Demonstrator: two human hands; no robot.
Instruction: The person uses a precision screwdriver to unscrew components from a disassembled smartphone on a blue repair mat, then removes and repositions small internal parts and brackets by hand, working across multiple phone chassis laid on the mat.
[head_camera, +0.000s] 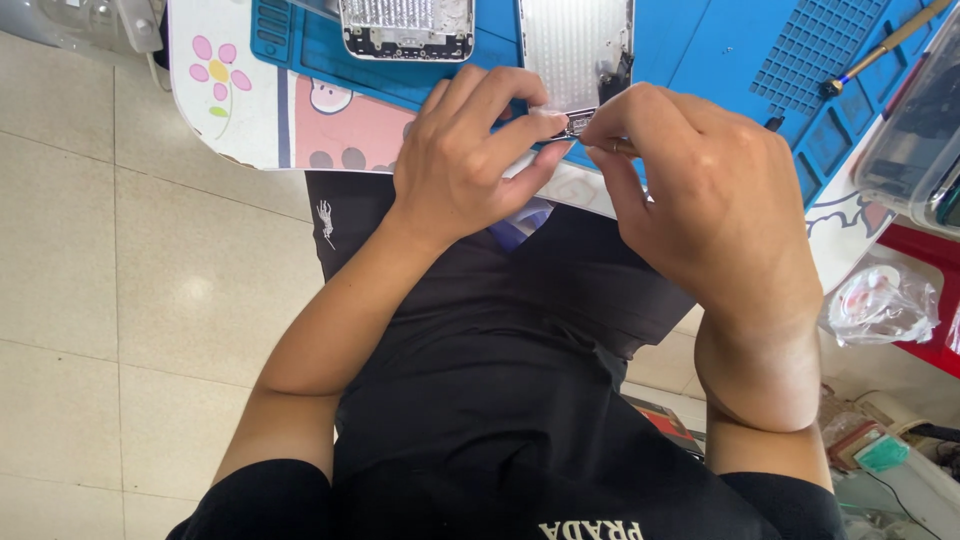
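Left hand (465, 160) pinching lower edge of silver phone housing (575, 55), thumb and forefinger closed on it. Right hand (700, 190) closed around thin tool (612, 146), mostly hidden by fingers, tip just beside left pinch. Housing lying on blue work mat (700, 40) right above both grips. Second phone housing (405, 25) up-left of grip. Brush (885, 45) well off to upper right. Clear plastic bag (882, 305) down-right, apart.

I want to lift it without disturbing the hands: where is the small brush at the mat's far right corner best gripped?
By my judgement, grip the brush mid-handle, coming from the right side. Its long thin handle lies slanted and bare on the blue mat, well apart from the left hand and right hand.
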